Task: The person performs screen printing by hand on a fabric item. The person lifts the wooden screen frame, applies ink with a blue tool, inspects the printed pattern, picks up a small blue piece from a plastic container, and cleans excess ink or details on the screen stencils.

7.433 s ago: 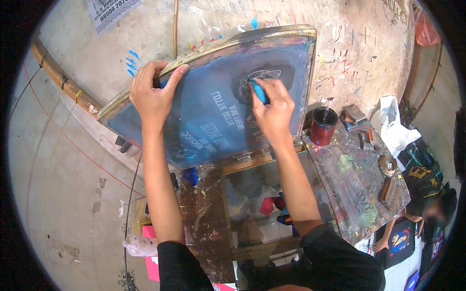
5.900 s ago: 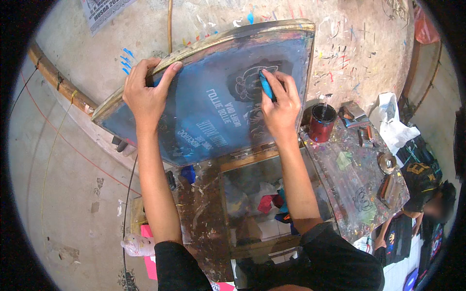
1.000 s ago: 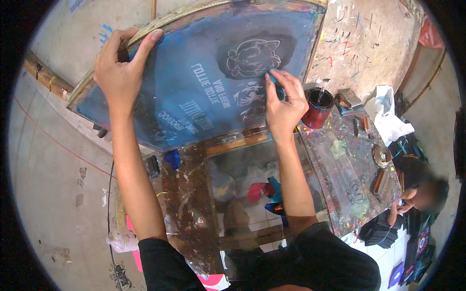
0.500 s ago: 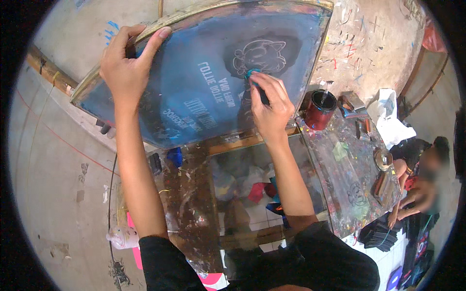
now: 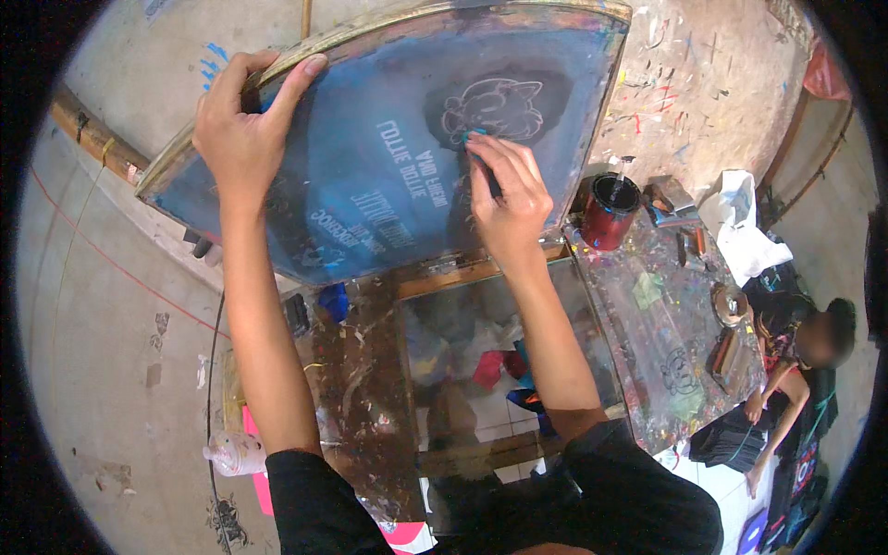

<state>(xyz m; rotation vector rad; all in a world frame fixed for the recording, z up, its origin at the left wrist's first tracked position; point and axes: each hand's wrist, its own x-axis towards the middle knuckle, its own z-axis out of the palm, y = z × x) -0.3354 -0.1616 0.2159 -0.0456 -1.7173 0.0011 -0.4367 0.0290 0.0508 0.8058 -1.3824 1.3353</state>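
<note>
A framed printing screen [image 5: 342, 120] with blue mesh stands tilted up before me, showing pale lettering and a cartoon outline inside a dark, wet-looking patch. My left hand [image 5: 245, 129] is closed over the frame's upper left edge, thumb on the near side. Against the mesh, just below the cartoon outline, my right hand [image 5: 511, 185] pinches a small teal cloth [image 5: 474, 136], mostly hidden by the fingers. Beneath the screen lies a glass-topped table [image 5: 462, 370] with a wooden bar at its far edge.
To the right, a paint-stained side table [image 5: 638, 314] holds a dark red can [image 5: 610, 213], a roll of tape [image 5: 730, 303] and a white plastic bag [image 5: 740, 222]. A person [image 5: 786, 342] sits low beyond it, near a dark stack [image 5: 735, 441]. A plastic cup [image 5: 236, 453] stands lower left.
My right hand has shifted slightly left with the cloth along the mesh. My left hand keeps its hold on the frame. The seated person at right has leaned and moved their arms lower.
</note>
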